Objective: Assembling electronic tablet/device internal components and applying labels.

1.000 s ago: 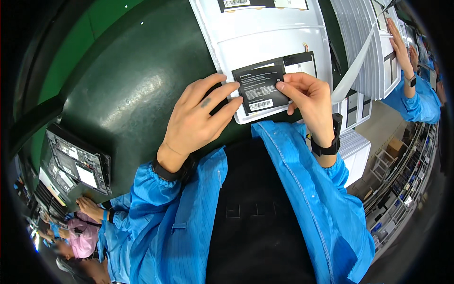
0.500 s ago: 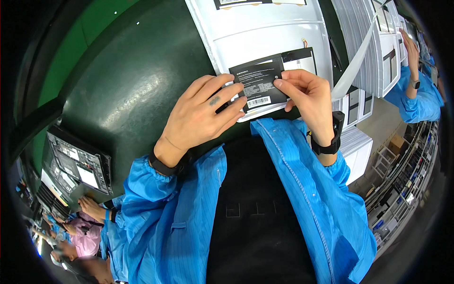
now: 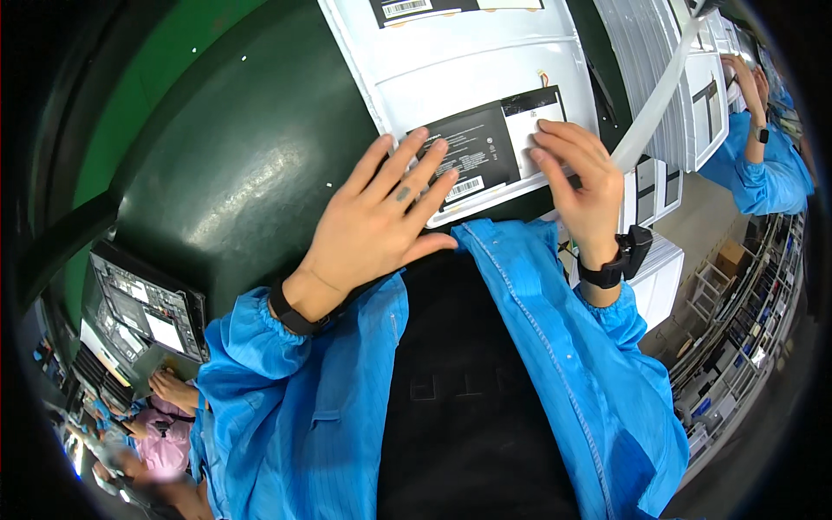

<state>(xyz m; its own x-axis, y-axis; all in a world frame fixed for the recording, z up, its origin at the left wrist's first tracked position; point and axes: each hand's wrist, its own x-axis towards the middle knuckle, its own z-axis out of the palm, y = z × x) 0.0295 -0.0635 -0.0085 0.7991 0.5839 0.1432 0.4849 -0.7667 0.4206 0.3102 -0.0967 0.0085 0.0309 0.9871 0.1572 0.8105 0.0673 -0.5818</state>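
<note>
A flat black laptop battery (image 3: 472, 156) with a printed label and a white panel lies in the near end of a white plastic tray (image 3: 472, 69). A small bundle of thin coloured wires (image 3: 543, 78) stands out from its far edge. My left hand (image 3: 373, 208) is open with fingers spread, its fingertips over the battery's left end and the tray rim. My right hand (image 3: 585, 178) hovers at the battery's white panel, thumb and fingers apart; I see nothing between them. Whether its fingertips touch the panel is unclear.
Another battery (image 3: 425, 9) lies at the tray's far end. Stacked white trays (image 3: 663, 78) stand to the right, beside a pale strip (image 3: 659, 108). An opened laptop chassis (image 3: 147, 299) sits at left on the dark green table (image 3: 243, 130). Co-workers are at both sides.
My right hand has moved right, off the black label onto the white panel, and its pinch has opened. My left fingers have spread wider. The tray and battery appear slightly further left.
</note>
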